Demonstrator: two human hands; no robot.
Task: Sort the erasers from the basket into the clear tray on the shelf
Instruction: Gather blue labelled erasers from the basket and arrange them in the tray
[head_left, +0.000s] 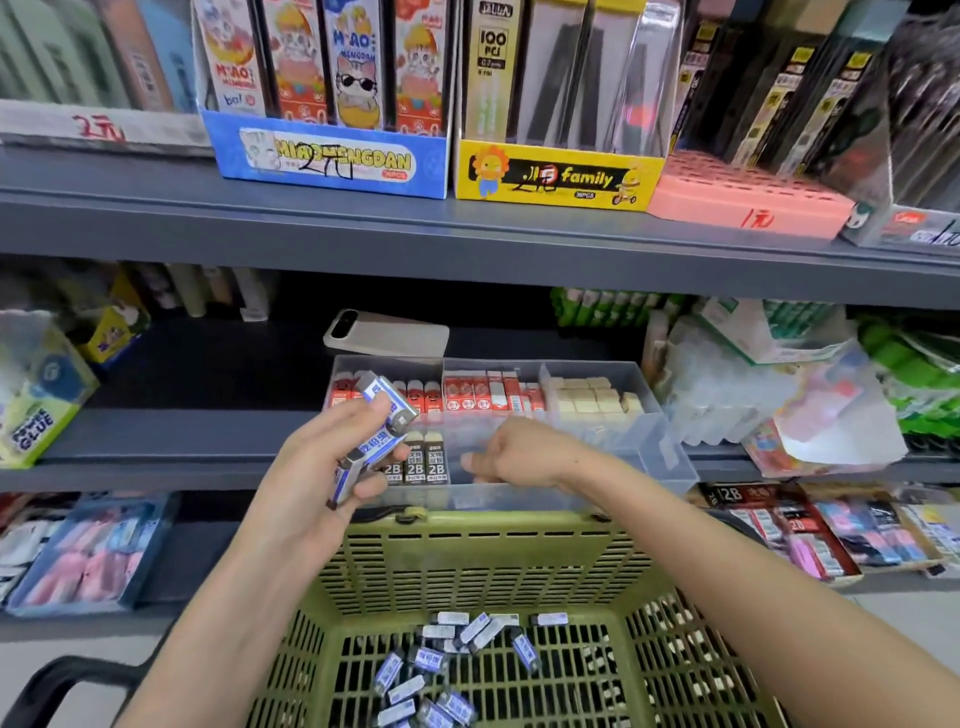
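- Several blue-and-white erasers (382, 431), small rectangular blocks in glossy paper sleeves, sit fanned in the left hand (332, 467). Its fingers and thumb curl round the bundle just in front of the left end of the clear tray (670, 452).
- That tray is a rigid, see-through plastic box with dividers, resting on the grey shelf (182, 441).
- Over the tray's front wall reaches the right hand (519, 452), knuckles up and fingers tucked under; whether it holds anything I cannot tell.
- Inside the tray, upright 2B erasers (426, 462) stand at the front left, red-sleeved erasers (467, 395) line the back, and plain cream blocks (592, 397) fill the back right.
- Below the tray, an olive-green slotted plastic basket (467, 556) holds loose erasers (441, 670) scattered on its lattice floor.
- Behind the tray lies a flat, pale phone (387, 335) with rounded corners.
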